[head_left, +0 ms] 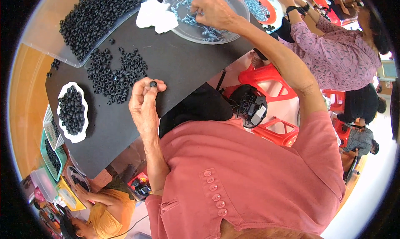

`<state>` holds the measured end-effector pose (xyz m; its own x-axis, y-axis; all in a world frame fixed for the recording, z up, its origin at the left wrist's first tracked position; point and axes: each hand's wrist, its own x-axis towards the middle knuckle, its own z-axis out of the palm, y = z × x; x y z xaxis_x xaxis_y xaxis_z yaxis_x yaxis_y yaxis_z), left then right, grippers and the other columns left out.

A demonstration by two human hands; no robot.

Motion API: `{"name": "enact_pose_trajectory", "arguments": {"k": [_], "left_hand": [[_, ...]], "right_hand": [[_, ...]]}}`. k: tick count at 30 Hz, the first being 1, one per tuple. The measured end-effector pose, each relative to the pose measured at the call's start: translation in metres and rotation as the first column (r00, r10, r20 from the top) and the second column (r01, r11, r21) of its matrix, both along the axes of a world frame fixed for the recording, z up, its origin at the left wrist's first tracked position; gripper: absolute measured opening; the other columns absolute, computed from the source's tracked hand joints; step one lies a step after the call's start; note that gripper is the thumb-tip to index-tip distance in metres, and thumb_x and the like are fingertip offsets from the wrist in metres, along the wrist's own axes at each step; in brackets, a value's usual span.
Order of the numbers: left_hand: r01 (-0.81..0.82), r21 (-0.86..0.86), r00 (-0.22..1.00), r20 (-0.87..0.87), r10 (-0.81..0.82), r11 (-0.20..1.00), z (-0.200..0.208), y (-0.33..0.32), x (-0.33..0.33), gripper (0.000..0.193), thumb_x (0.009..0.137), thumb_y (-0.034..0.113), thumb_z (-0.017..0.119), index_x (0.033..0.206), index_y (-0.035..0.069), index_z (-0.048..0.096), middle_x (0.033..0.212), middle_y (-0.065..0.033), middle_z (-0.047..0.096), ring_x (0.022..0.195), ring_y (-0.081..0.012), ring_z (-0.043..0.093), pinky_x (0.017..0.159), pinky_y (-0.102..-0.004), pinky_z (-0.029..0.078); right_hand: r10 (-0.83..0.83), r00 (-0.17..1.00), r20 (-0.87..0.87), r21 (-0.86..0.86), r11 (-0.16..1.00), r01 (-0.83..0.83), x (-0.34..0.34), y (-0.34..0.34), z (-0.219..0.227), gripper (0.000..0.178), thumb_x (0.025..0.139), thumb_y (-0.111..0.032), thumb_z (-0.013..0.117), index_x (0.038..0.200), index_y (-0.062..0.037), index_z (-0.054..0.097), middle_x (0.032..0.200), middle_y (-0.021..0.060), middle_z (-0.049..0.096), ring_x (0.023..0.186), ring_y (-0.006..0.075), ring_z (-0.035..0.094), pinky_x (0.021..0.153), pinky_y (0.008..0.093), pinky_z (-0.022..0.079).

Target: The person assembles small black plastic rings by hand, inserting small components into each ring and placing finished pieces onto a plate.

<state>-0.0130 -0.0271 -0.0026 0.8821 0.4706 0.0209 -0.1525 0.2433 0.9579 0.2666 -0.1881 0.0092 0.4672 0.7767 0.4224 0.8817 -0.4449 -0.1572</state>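
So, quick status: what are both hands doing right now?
Left hand pinching one black ring over the black mat. Right hand reaching into the clear dish of metal bits. Nothing in the way.

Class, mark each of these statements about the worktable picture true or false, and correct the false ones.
1. The left hand pinches a small black ring. True.
2. The right hand reaches into a red bowl. False: its fingers are in the clear round dish of small metal parts.
3. A loose pile of black rings lies on the black mat. True.
4. The white oval dish holds metal parts. False: it holds black rings.
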Motion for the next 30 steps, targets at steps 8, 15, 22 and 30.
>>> {"name": "enact_pose_trajectory", "arguments": {"k": [8,15,22,30], "left_hand": [[0.038,-0.219,0.996,0.088,-0.019,0.975,0.000,0.007,0.000,0.018,0.088,0.006,0.051,0.103,-0.003,0.054,0.087,-0.0150,0.063,0.083,-0.0227,0.061,0.083,-0.0373,0.049],[0.070,-0.286,0.987,0.157,-0.025,0.956,-0.001,0.006,0.002,0.016,0.089,0.004,0.048,0.103,-0.002,0.054,0.091,-0.0125,0.062,0.083,-0.0195,0.062,0.082,-0.0348,0.050],[0.057,-0.419,0.980,0.194,0.029,0.906,-0.005,0.014,0.002,0.018,0.089,0.002,0.047,0.104,-0.002,0.057,0.096,-0.0082,0.060,0.088,-0.0157,0.058,0.081,-0.0326,0.049],[0.058,-0.441,0.984,0.175,0.022,0.895,-0.007,0.018,0.002,0.023,0.088,0.007,0.051,0.108,-0.004,0.053,0.099,-0.0083,0.057,0.093,-0.0153,0.055,0.088,-0.0332,0.044]], "right_hand": [[0.258,0.845,-0.469,0.405,0.913,-0.054,-0.089,0.027,0.044,0.016,0.074,-0.014,0.063,0.086,-0.0081,0.072,0.065,0.0062,0.064,0.059,0.0138,0.061,0.054,0.0293,0.047],[0.507,0.594,-0.625,0.493,0.846,-0.203,-0.150,0.057,0.029,0.016,0.076,-0.003,0.060,0.089,-0.0019,0.069,0.075,0.0060,0.061,0.063,0.0124,0.060,0.058,0.0244,0.048],[0.530,0.542,-0.653,0.609,0.792,-0.041,-0.166,0.073,0.013,0.013,0.074,-0.001,0.062,0.086,-0.0008,0.067,0.076,0.0065,0.063,0.062,0.0119,0.061,0.058,0.0238,0.049],[0.570,0.683,-0.457,0.616,0.757,-0.220,-0.164,0.077,0.006,0.013,0.077,0.003,0.064,0.090,0.0004,0.064,0.087,0.0079,0.062,0.071,0.0100,0.061,0.062,0.0226,0.050]]}}
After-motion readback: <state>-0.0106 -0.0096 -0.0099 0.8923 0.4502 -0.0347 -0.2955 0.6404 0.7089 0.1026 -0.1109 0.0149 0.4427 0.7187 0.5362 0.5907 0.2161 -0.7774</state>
